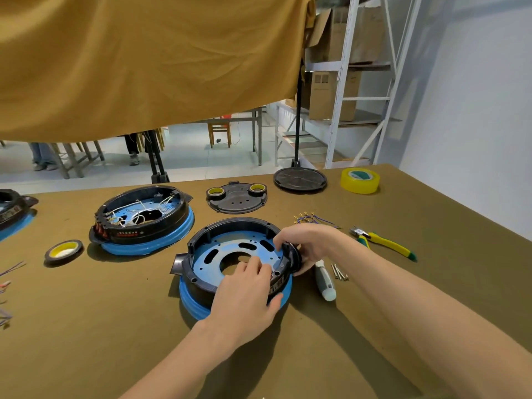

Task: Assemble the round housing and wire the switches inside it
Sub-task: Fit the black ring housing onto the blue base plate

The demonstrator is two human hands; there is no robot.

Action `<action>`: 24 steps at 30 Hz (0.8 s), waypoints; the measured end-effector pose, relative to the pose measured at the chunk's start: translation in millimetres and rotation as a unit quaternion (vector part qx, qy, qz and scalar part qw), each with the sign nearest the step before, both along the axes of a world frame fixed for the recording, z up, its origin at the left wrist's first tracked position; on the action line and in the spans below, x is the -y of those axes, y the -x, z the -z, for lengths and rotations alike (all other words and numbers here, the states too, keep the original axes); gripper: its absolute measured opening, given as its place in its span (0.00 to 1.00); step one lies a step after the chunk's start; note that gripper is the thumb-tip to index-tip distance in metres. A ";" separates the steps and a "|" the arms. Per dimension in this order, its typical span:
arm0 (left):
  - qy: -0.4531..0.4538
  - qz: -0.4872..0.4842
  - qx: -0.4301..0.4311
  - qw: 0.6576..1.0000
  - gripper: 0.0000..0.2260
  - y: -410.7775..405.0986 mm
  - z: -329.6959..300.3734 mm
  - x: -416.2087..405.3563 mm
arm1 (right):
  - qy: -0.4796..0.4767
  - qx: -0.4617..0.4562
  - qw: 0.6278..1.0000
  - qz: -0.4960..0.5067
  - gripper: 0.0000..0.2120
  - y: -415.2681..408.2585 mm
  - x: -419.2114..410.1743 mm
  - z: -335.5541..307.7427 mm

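Observation:
A round black housing with a blue inner plate and a blue base ring sits at the table's middle. My left hand rests over its near right rim, fingers curled onto the inside wall and thumb against the blue ring. My right hand grips a black part at the housing's right edge, fingers over the rim. A second housing, with white wires inside it, stands to the left. Loose blue wires with brass terminals lie behind my right hand.
Yellow-handled pliers, a white screwdriver and several screws lie to the right. A black cover with two tape rolls, a round black lid, yellow tape and a dark tape roll also sit on the table.

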State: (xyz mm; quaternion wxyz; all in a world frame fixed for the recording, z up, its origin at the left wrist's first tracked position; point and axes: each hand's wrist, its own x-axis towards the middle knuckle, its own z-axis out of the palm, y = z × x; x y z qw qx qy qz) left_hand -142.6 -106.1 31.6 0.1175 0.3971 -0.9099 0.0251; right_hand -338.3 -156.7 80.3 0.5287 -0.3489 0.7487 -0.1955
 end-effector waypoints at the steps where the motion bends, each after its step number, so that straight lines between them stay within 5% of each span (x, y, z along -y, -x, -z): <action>1: -0.013 -0.014 0.001 1.000 0.19 0.2 -0.4 0.9 | 0.004 -0.001 1.000 -0.002 0.15 -0.6 -0.1 1.8; 6: -0.091 -0.038 0.033 0.995 0.20 3.8 -9.0 11.1 | 0.090 -0.084 0.992 -0.041 0.17 -0.1 8.0 7.9; 16: -0.075 -0.010 0.061 0.995 0.24 2.4 -5.5 17.9 | 0.217 -0.160 0.954 -0.133 0.13 -6.2 33.1 12.4; 19: -0.145 0.001 0.063 0.987 0.27 -0.6 -10.4 24.8 | 0.213 -0.161 0.951 -0.153 0.12 -5.0 36.9 9.9; 24: -0.335 -0.009 -0.055 0.940 0.25 -3.2 -27.2 51.4 | 0.211 -0.149 0.952 -0.162 0.14 -0.3 37.0 10.6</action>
